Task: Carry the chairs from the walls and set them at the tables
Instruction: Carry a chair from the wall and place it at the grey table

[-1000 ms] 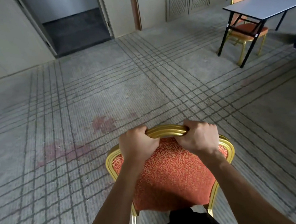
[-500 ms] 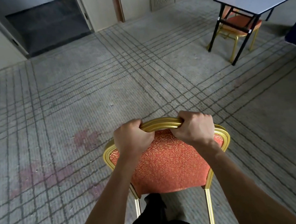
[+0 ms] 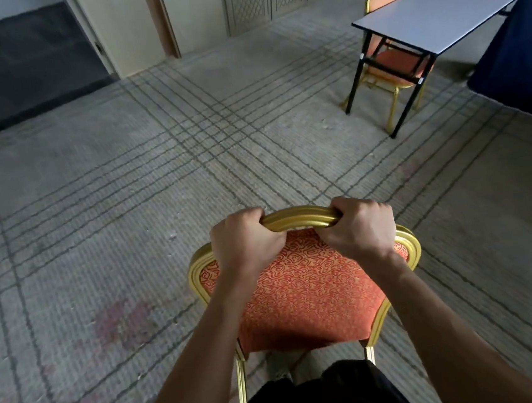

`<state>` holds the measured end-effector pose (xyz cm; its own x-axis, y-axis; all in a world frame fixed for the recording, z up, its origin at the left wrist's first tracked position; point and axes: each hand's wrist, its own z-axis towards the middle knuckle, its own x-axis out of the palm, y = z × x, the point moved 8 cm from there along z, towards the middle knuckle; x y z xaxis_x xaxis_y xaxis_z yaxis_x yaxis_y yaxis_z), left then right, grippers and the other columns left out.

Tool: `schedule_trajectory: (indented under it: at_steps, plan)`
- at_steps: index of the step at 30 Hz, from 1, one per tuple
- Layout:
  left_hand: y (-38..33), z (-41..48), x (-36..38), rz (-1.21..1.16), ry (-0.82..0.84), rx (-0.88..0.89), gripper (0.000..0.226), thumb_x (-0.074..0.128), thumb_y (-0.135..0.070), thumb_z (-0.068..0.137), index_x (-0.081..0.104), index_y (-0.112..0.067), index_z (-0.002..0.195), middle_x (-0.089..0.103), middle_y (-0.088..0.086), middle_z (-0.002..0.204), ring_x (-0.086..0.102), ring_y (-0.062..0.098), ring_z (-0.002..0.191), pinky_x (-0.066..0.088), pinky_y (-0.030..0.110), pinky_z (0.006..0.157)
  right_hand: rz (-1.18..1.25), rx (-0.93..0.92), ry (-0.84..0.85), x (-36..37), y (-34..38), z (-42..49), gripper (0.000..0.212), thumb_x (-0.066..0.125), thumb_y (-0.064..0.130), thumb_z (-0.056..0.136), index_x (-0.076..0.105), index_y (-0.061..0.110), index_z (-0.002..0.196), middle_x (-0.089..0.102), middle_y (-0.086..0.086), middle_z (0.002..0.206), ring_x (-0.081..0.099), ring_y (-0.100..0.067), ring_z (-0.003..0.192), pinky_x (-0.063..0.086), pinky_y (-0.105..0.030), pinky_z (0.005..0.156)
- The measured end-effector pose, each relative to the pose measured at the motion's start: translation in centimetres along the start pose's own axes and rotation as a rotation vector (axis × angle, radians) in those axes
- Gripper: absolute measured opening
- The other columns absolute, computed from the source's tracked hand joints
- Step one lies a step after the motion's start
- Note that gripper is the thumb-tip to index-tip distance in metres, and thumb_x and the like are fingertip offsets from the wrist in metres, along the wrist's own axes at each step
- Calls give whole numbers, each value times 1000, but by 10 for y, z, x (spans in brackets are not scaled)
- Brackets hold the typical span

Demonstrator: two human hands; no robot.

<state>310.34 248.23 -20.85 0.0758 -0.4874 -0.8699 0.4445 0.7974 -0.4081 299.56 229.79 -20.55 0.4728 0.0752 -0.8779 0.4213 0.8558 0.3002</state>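
- Grey carpet (image 3: 128,215) with dark crossing stripes and a few reddish stains covers the floor in front of me; pale wall panels run along the far side, with a dark doorway (image 3: 19,56) at the upper left.
- A white-topped table (image 3: 453,1) on black legs stands at the upper right, well apart from me, and something draped in dark blue cloth (image 3: 518,53) sits just beside it at the right edge.
- The chair I carry (image 3: 307,295), gold-framed with patterned orange padding, is straight ahead of me and low, between my forearms.
- Its padded backrest faces up at me; its long axis runs from the curved top rail, farthest from me, down to two gold legs close to my dark clothing. The seat is hidden behind the backrest, and I cannot tell whether the feet touch the carpet.
- A second chair (image 3: 398,62) of the same kind is tucked under the table's near end, its back rising beyond the tabletop.
- My left hand (image 3: 245,239) is curled tight over the left part of the top rail, knuckles up.
- My right hand (image 3: 359,227) is clamped on the right part of the same rail; a short bare stretch of gold shows between the two fists.
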Motion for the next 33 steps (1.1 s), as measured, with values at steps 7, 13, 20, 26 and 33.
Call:
schedule_trajectory:
  at_steps: [7,13,20,26,33]
  plan:
    - [-4,117,34,22,29,54,42,72,-39,60,40,-12,55,51,0,49,50,27,48,35,27,49,24,34,-25,41,-6,102,35,62,47,63,48,16,58,52,2,48,52,-30,45,33,-26,50]
    - [-10,221,75,38,3,62,41,72,-41,64,42,-14,55,55,-1,50,52,26,48,38,28,48,45,16,-12,89,-20,209,35,58,50,65,51,16,59,56,0,50,56,-32,49,36,-27,52]
    - [-24,339,117,51,-4,52,48,75,-40,63,36,-15,52,44,-4,44,46,20,42,31,25,46,98,2,64,139,-42,332,34,54,54,69,49,21,61,59,3,55,58,-29,52,45,-30,56]
    - [-26,446,156,72,3,46,47,70,-51,65,41,-14,56,53,-1,51,56,24,51,28,27,51,103,13,43,176,-52,434,32,59,48,64,50,18,60,55,0,51,57,-34,51,43,-30,52]
    - [-16,573,210,33,6,75,49,71,-48,66,38,-14,54,40,-5,45,41,19,44,27,27,47,80,21,21,237,-57,551,31,61,46,66,52,17,58,45,6,47,48,-27,43,37,-26,51]
